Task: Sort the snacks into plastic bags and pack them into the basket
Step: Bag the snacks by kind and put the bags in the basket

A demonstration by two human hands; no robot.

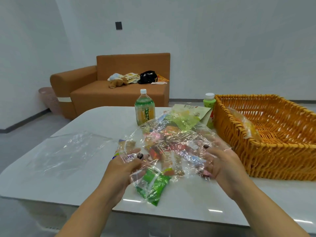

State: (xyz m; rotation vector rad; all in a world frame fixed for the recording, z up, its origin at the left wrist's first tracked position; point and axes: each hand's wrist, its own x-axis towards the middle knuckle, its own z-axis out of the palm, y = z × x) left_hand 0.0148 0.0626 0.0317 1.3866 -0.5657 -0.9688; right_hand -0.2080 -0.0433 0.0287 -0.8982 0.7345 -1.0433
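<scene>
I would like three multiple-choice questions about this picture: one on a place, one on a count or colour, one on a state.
1. Where is the wicker basket?
A. on the sofa
B. on the table, to the person's right
C. on the floor

2. How many capped bottles stand on the table?
A. two
B. four
C. none

3. What are the hands doing?
A. resting flat on the table
B. lifting a bottle
C. both holding the clear bag of snacks

Answers: 1 B, it sits at the table's right side. 2 A, the big bottle and the small bottle. 3 C, the left hand and right hand grip the bag's plastic.
</scene>
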